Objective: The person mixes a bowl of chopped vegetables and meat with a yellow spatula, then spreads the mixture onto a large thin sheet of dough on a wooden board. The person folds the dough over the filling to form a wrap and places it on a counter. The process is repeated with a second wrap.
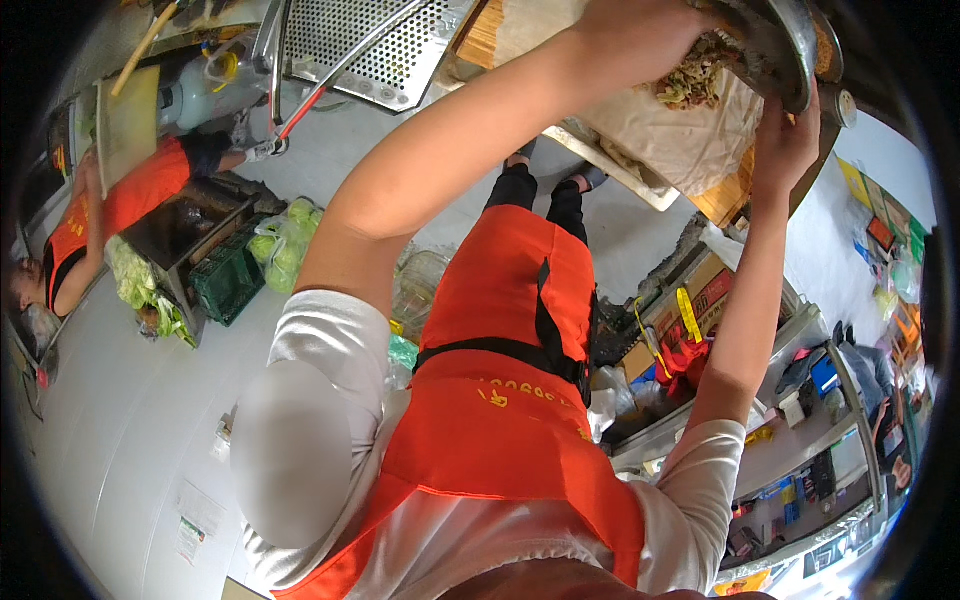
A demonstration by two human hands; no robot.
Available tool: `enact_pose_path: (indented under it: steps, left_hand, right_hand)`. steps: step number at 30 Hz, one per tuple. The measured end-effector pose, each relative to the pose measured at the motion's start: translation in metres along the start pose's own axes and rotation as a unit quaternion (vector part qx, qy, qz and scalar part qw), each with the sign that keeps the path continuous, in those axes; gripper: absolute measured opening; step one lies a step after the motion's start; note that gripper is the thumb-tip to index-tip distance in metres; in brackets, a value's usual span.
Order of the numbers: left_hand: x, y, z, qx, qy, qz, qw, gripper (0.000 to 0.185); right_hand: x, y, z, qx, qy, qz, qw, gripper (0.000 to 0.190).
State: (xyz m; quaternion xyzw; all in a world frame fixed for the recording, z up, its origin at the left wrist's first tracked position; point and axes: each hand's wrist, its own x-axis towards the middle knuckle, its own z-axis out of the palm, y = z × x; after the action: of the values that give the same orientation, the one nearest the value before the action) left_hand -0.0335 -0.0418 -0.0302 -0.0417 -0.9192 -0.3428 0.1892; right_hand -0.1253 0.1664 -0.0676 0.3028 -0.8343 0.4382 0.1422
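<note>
At the top right, a metal bowl (801,52) is tilted over a beige cloth or sheet (697,150). My right hand (786,150) grips the bowl's lower rim. A heap of shredded food (688,84), brownish green, lies on the sheet just under the bowl. My left hand (641,41) reaches across to the bowl's mouth beside the heap. Its fingers are hidden by the bowl and the food, so I cannot tell what they hold. Beneath the sheet, a wooden board (724,196) shows at the corners.
A perforated metal panel (360,45) adjoins the board's left. A round lidded container (846,107) stands right of the bowl. A co-worker in an orange apron (146,187) is at the far left, near a green crate (225,281) and bagged cabbages (289,240). Boxes (705,289) stand right of my legs.
</note>
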Motion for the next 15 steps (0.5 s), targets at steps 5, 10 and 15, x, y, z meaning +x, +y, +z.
enact_pose_path:
  steps: [5, 10, 15]
  left_hand:
    - [-0.011, -0.033, 0.018, -0.060, 0.068, 0.140, 0.986, 0.027]
    - [-0.009, -0.009, -0.022, -0.677, -0.061, -0.294, 0.672, 0.026]
    - [0.015, 0.000, -0.009, 0.020, -0.248, -0.097, 0.964, 0.022]
  right_hand:
    - [0.004, -0.005, -0.001, -0.049, -0.034, 0.024, 0.998, 0.048]
    - [0.001, 0.006, -0.001, -0.041, -0.023, 0.011, 0.999, 0.048]
    - [0.013, -0.002, -0.003, -0.090, -0.039, 0.021, 0.995, 0.048]
